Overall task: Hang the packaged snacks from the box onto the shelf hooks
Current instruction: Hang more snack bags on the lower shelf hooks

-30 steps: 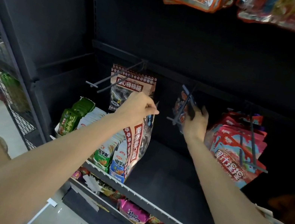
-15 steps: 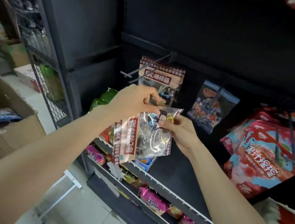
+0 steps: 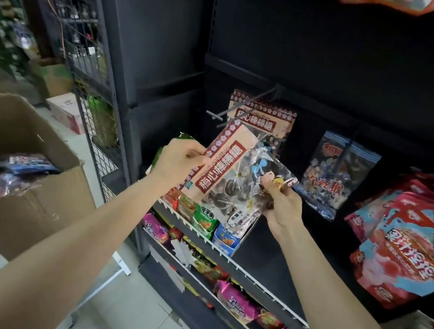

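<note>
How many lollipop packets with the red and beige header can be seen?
2. One lollipop packet hangs on the left hook; the other is held by both hands below it. More may hide behind the hanging one.

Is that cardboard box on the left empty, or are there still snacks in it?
Not empty. The cardboard box stands open, and shiny blue and purple snack packets lie inside. How many remain cannot be told.

Both forearms bare, no sleeves, L grip [image 3: 179, 159] & R grip [image 3: 282, 209].
</note>
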